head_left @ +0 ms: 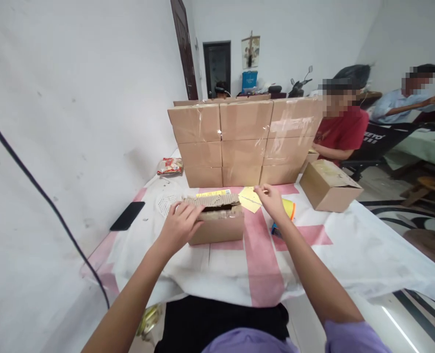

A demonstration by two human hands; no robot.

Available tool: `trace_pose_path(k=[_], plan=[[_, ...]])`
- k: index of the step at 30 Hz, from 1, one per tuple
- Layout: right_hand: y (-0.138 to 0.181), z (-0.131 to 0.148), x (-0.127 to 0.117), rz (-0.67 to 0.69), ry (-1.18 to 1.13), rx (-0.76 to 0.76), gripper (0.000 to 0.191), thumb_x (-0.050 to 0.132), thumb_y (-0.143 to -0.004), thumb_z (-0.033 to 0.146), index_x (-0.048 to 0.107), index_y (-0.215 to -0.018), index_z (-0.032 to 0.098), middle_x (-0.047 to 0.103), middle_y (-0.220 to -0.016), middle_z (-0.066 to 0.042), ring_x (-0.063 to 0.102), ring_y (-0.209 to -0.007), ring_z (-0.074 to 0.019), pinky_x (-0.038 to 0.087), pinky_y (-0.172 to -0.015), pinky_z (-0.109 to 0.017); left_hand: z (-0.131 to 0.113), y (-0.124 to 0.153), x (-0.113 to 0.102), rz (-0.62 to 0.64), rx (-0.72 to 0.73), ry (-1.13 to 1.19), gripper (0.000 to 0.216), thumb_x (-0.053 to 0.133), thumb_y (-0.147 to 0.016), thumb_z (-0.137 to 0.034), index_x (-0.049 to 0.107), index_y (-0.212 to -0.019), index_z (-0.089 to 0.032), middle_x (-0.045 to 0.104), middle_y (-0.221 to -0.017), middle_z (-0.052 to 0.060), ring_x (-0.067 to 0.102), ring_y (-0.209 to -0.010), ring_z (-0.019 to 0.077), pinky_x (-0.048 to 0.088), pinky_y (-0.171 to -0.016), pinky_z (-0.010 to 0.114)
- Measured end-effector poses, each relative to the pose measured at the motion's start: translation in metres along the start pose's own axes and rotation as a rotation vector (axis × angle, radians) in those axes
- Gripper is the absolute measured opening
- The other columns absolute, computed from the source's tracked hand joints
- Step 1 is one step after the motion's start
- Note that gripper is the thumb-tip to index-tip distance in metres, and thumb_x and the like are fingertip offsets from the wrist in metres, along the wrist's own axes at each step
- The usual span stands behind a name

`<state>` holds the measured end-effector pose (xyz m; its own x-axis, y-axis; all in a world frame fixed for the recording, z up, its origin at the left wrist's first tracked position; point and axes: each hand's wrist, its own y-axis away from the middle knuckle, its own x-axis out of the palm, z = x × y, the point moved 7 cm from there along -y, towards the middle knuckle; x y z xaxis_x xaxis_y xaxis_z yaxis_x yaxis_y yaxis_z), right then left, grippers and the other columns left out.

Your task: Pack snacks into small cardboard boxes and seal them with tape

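Note:
A small cardboard box sits in front of me on the white and pink cloth, its top partly open. My left hand rests on the box's left top edge with the fingers pressing the flap. My right hand pinches a strip of clear tape, just right of the box and beside a yellow paper sheet. A yellow tape roll lies under my right wrist.
A wall of sealed, taped cardboard boxes stands at the table's far side. Another closed box lies right of it. A black phone and a snack packet lie at left. Two people sit at the right.

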<state>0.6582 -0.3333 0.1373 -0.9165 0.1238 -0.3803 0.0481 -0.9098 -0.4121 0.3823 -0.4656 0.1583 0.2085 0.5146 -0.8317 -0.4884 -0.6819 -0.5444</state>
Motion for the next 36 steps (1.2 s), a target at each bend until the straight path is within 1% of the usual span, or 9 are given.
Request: trace_pose_path(k=[4, 8, 12, 15, 18, 22, 26, 32, 36], plan=[[-0.058, -0.007, 0.053, 0.385, -0.023, -0.004, 0.037, 0.077, -0.076, 0.025, 0.069, -0.111, 0.019, 0.070, -0.125, -0.010, 0.064, -0.116, -0.0248, 0.049, -0.103, -0.040, -0.024, 0.021, -0.003, 0.088, 0.153, 0.112, 0.029, 0.057, -0.098, -0.031, 0.070, -0.121, -0.019, 0.074, -0.113, 0.012, 0.065, -0.107, 0.0277, 0.047, -0.097, 0.045], [-0.081, -0.012, 0.102, 0.707, -0.032, 0.043, 0.043, 0.071, -0.080, 0.021, 0.067, -0.123, 0.020, 0.066, -0.136, -0.010, 0.066, -0.118, -0.0225, 0.054, -0.100, -0.036, 0.000, 0.024, 0.010, 0.286, -0.108, 0.409, 0.043, 0.052, -0.098, -0.051, 0.068, -0.131, -0.029, 0.055, -0.151, 0.012, 0.057, -0.132, 0.0326, 0.049, -0.107, 0.050], [-0.083, -0.013, 0.122, 0.879, 0.018, 0.127, 0.035, 0.069, -0.081, 0.024, 0.071, -0.116, 0.018, 0.069, -0.130, -0.011, 0.068, -0.113, -0.0265, 0.060, -0.087, -0.036, 0.021, 0.015, 0.021, 0.382, -0.223, 0.503, 0.039, 0.043, -0.102, -0.045, 0.075, -0.122, -0.033, 0.047, -0.158, 0.008, 0.043, -0.146, 0.0349, 0.036, -0.118, 0.057], [-0.076, -0.011, 0.123, 0.939, 0.034, 0.196, 0.035, 0.069, -0.079, 0.024, 0.070, -0.114, 0.023, 0.068, -0.131, -0.007, 0.069, -0.112, -0.0251, 0.063, -0.078, -0.032, 0.037, 0.012, 0.032, 0.414, -0.242, 0.366, 0.051, 0.058, -0.092, -0.053, 0.061, -0.140, -0.036, 0.030, -0.166, 0.009, 0.018, -0.154, 0.0434, 0.019, -0.118, 0.073], [-0.071, -0.010, 0.124, 0.977, 0.073, 0.265, 0.030, 0.069, -0.077, 0.024, 0.071, -0.107, 0.023, 0.072, -0.119, -0.005, 0.072, -0.104, -0.0240, 0.064, -0.072, -0.035, 0.061, 0.013, 0.053, 0.443, -0.343, 0.340, 0.062, 0.055, -0.092, -0.058, 0.050, -0.149, -0.035, 0.028, -0.167, 0.009, 0.020, -0.154, 0.0423, 0.021, -0.117, 0.072], [-0.070, -0.004, 0.131, 0.934, 0.174, 0.273, 0.028, 0.073, -0.062, 0.012, 0.070, -0.090, 0.019, 0.074, -0.100, -0.004, 0.075, -0.091, -0.0262, 0.064, -0.069, -0.040, 0.085, 0.009, 0.079, 0.435, -0.372, 0.343, 0.058, 0.050, -0.092, -0.057, 0.061, -0.142, -0.027, 0.034, -0.166, 0.009, 0.017, -0.155, 0.0363, 0.019, -0.124, 0.058], [-0.078, 0.009, 0.118, 0.677, 0.214, 0.149, 0.031, 0.075, -0.054, 0.004, 0.065, -0.080, 0.016, 0.071, -0.098, -0.006, 0.071, -0.096, -0.0306, 0.059, -0.076, -0.039, 0.107, 0.012, 0.087, 0.365, -0.456, 0.218, 0.061, 0.058, -0.083, -0.038, 0.061, -0.141, -0.020, 0.036, -0.165, 0.014, 0.014, -0.155, 0.0368, 0.023, -0.125, 0.054], [-0.073, 0.031, 0.050, 0.215, 0.082, -0.067, 0.042, 0.075, -0.081, 0.036, 0.057, -0.114, 0.018, 0.067, -0.115, -0.006, 0.062, -0.105, -0.0240, 0.050, -0.085, -0.033, 0.130, 0.022, 0.095, 0.398, -0.622, 0.109, 0.064, 0.061, -0.064, -0.019, 0.071, -0.127, -0.021, 0.055, -0.150, 0.013, 0.042, -0.147, 0.0335, 0.039, -0.119, 0.043], [-0.050, 0.065, 0.044, 0.294, -0.038, -0.231, 0.047, 0.079, -0.078, 0.042, 0.058, -0.113, 0.021, 0.067, -0.107, 0.000, 0.063, -0.096, -0.0188, 0.047, -0.075, -0.024, 0.128, 0.007, 0.087, 0.391, -0.603, 0.174, 0.056, 0.058, -0.058, -0.021, 0.075, -0.111, -0.016, 0.067, -0.135, 0.017, 0.056, -0.135, 0.0381, 0.045, -0.113, 0.044]])
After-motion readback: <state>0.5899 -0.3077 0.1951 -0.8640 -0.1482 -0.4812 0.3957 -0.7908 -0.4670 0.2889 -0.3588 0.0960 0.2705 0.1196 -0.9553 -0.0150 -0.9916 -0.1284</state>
